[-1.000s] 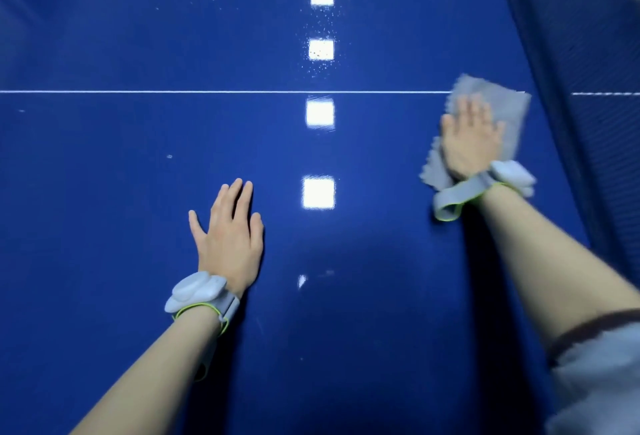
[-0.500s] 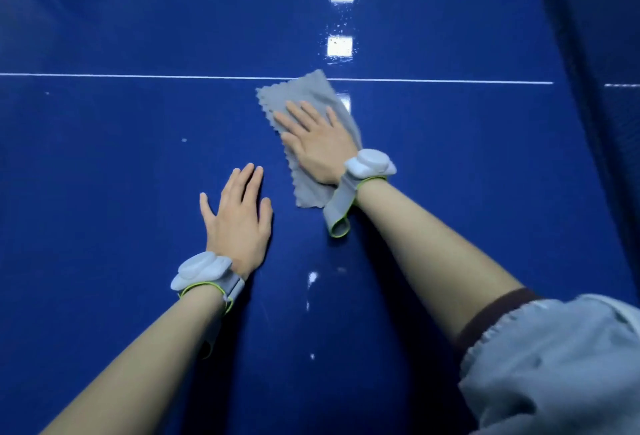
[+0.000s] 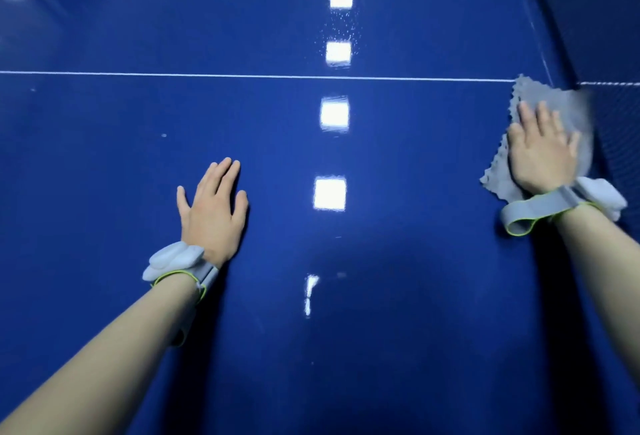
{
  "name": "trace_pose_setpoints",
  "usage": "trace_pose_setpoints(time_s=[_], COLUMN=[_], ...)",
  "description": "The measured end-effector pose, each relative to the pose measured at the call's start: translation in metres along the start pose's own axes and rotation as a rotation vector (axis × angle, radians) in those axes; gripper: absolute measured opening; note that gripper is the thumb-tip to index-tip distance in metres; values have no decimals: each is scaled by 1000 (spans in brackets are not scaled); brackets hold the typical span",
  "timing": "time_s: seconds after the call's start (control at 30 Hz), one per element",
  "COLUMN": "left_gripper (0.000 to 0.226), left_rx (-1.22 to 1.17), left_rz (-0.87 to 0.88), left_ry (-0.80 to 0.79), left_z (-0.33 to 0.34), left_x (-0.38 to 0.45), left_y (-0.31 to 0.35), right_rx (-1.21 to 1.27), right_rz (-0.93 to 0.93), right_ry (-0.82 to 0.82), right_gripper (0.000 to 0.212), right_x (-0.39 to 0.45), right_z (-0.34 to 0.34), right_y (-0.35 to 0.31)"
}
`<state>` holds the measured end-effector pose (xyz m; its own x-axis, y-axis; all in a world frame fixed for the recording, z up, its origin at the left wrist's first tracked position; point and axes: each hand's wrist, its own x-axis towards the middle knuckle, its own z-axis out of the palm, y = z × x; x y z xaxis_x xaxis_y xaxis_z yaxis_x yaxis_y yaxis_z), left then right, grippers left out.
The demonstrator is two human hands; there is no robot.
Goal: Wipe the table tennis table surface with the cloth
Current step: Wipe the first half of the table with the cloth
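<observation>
My right hand point(image 3: 542, 154) lies flat on the grey cloth point(image 3: 540, 107), palm down, its fingers point(image 3: 545, 119) straight and slightly spread, pressing the cloth onto the blue desk point(image 3: 415, 164). The cloth sits at the far right of the desk, just beside the dark net point(image 3: 616, 122), with its top corner touching the white line point(image 3: 242, 76) that runs across the surface. Its scalloped edge shows on the left of my hand; the right edge is blurred.

My left hand point(image 3: 213, 212) rests flat on the bare desk, well apart from the cloth, fingers straight and close together, thumb out to the side. It holds nothing.

Both wrists carry a grey band with a green trim: the left band point(image 3: 176, 263) and the right band point(image 3: 554, 206). A row of bright square reflections point(image 3: 329, 193) runs up the middle of the glossy desk between my hands.
</observation>
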<state>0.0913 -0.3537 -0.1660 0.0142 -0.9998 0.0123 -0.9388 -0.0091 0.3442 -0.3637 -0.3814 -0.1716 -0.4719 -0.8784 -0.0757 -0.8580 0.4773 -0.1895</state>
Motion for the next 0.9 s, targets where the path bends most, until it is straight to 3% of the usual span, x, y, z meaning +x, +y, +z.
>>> trace_pose_setpoints(time_s=[0.2, 0.37, 0.47, 0.53, 0.67, 0.9], left_gripper=[48, 48, 45, 43, 48, 50], left_rx=[22, 61, -77, -195, 4, 139], left_rz=[19, 30, 82, 94, 131, 120], left_ry=[7, 10, -78, -65, 27, -16], left_z=[4, 3, -10, -34, -75, -94], left_x=[2, 0, -2, 5, 26, 27], left_y=[-3, -2, -2, -27, -121, -236], right_rx=[47, 94, 99, 97, 90, 50], right_rz=[161, 112, 64, 1, -125, -545], right_ry=[20, 6, -1, -12, -24, -154], right_gripper=[53, 52, 52, 52, 54, 53], right_x=[-12, -39, -57, -66, -83, -161], right_z=[13, 33, 46, 57, 79, 121], right_y=[-53, -147, -208, -261, -374, -565])
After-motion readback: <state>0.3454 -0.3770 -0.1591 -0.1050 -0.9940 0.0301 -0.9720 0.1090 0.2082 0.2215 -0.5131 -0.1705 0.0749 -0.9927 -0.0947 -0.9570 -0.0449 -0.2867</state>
